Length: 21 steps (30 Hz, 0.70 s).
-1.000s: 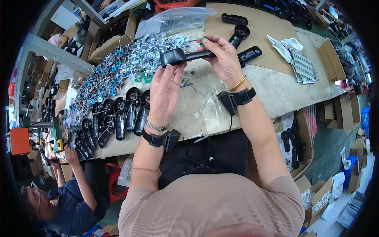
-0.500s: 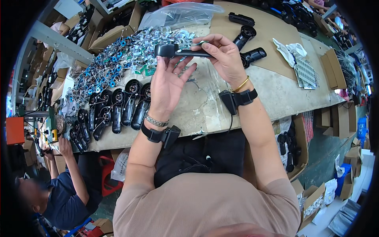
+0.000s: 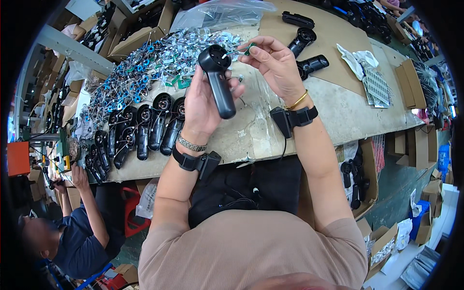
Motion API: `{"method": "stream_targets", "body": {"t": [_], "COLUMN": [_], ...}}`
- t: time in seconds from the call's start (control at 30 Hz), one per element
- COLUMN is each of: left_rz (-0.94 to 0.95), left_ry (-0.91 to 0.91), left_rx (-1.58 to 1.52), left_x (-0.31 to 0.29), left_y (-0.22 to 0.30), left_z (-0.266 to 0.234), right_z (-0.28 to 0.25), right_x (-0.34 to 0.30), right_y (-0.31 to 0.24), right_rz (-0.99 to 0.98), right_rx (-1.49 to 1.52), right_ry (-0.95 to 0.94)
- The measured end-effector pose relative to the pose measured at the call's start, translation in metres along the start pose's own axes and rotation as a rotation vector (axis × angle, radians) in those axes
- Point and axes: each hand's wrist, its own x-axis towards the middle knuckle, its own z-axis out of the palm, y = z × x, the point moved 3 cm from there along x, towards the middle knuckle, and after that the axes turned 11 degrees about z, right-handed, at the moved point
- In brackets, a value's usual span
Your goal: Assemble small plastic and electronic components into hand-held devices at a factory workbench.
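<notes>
My left hand [image 3: 203, 108] holds a black handle-shaped plastic housing [image 3: 220, 84] upright, its round head at the top. My right hand [image 3: 273, 63] pinches a small green part with thin wires [image 3: 247, 48] right beside that round head. Both hands are raised above the worn workbench [image 3: 338, 116]. Each wrist carries a black strap with a small box on it.
A row of several black housings [image 3: 140, 130] lies left of my hands, behind it a heap of small wired parts with blue rings [image 3: 145, 63]. Three more housings [image 3: 304, 48] lie on brown cardboard at the back. A seated person [image 3: 72, 232] works at lower left. Cartons stand around.
The housing was held crosswise between both hands; now my left hand alone holds it upright, and my right hand has taken a small green wired part to its head.
</notes>
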Motion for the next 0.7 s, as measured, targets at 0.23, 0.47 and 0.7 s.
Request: {"method": "stream_targets", "body": {"t": [0.23, 0.47, 0.7], "left_rz": [-0.104, -0.249, -0.321], "left_ry": [-0.141, -0.24, -0.116], "left_rx": [-0.113, -0.121, 0.16], "left_x": [0.0, 0.0, -0.012], "left_y": [-0.002, -0.011, -0.015], "left_z": [-0.004, 0.003, 0.03], "right_z": [-0.003, -0.002, -0.011], "right_x": [0.0, 0.003, 0.001], "right_y": [0.001, -0.003, 0.008], "right_rz": [-0.023, -0.024, 0.09], "right_rx": [0.004, 0.015, -0.135], "right_ry": [0.06, 0.111, 0.183]}}
